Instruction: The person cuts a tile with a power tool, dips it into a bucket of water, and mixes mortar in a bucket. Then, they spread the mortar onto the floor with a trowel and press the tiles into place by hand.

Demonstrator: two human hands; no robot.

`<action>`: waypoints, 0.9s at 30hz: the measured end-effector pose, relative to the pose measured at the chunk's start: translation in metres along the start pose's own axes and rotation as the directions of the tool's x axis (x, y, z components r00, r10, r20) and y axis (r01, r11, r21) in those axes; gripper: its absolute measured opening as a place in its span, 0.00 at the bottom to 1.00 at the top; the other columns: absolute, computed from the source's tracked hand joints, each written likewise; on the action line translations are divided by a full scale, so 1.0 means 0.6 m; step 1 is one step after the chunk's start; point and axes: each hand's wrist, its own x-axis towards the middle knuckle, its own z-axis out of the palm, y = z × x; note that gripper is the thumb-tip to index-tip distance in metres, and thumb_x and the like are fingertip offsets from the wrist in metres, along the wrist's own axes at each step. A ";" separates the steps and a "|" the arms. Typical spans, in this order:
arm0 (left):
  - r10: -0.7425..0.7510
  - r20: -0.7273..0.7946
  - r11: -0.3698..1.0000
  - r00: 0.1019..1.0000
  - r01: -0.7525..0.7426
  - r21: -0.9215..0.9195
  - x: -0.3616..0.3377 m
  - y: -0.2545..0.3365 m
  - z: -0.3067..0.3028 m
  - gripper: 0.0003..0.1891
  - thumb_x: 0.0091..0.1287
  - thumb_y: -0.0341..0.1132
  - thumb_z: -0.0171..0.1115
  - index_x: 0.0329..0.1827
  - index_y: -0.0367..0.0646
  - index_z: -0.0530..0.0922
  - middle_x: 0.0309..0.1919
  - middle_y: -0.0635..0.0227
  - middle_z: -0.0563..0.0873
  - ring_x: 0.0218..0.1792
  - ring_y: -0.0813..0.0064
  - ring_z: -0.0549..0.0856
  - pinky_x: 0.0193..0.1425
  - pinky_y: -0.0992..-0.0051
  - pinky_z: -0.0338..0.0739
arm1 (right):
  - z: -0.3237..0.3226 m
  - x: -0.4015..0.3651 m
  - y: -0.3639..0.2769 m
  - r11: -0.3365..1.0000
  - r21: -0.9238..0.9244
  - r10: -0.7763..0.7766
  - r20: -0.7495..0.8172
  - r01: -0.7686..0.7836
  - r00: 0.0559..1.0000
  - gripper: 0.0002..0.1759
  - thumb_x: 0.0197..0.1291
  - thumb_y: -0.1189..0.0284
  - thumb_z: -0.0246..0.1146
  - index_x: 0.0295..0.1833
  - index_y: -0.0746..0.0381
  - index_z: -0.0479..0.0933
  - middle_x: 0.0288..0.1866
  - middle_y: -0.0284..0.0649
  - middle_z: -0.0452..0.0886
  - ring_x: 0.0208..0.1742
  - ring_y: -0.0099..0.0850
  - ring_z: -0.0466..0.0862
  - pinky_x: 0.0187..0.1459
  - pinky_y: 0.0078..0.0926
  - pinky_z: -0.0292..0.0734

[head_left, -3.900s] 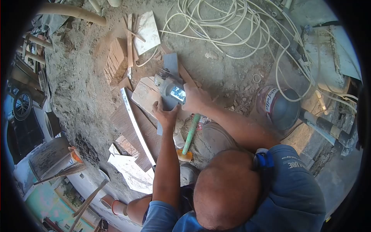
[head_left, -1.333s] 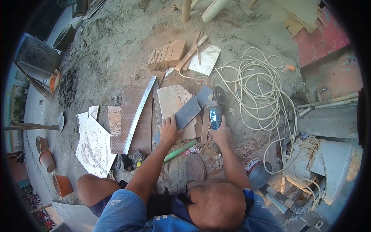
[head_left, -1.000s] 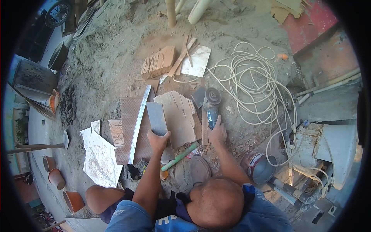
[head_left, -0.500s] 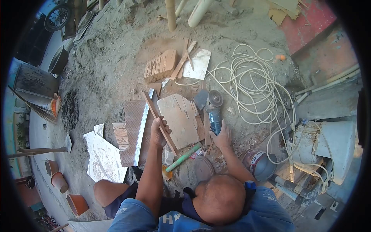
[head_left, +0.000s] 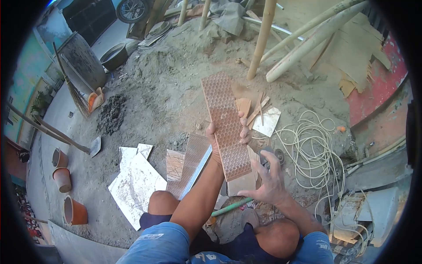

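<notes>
L hand point(head_left: 215, 147) was wrapped round the tile strip point(head_left: 226, 127) approx. mid-length, long axis pointing away, far end angled L; R hand point(head_left: 269, 181), fingers spread, holding nothing, hovered beside near end, contact unclear.

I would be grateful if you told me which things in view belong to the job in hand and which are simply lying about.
Likely the job's:
- tile, held in the left hand
- grinder, partly hidden beyond the right hand
- metal strip

Probably just lying about:
- broom
- shovel
- flowerpots
- wheel
</notes>
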 end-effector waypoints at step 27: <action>-0.378 -0.926 -0.888 0.015 0.278 0.367 -0.632 0.331 0.688 0.38 0.56 0.65 0.64 0.51 0.34 0.81 0.49 0.46 0.84 0.51 0.48 0.83 0.54 0.56 0.77 | -0.480 -0.360 -0.625 -0.138 -0.170 0.990 -0.024 -0.976 -0.135 0.20 0.57 0.66 0.65 0.48 0.73 0.78 0.39 0.54 0.84 0.42 0.46 0.86 0.34 0.43 0.85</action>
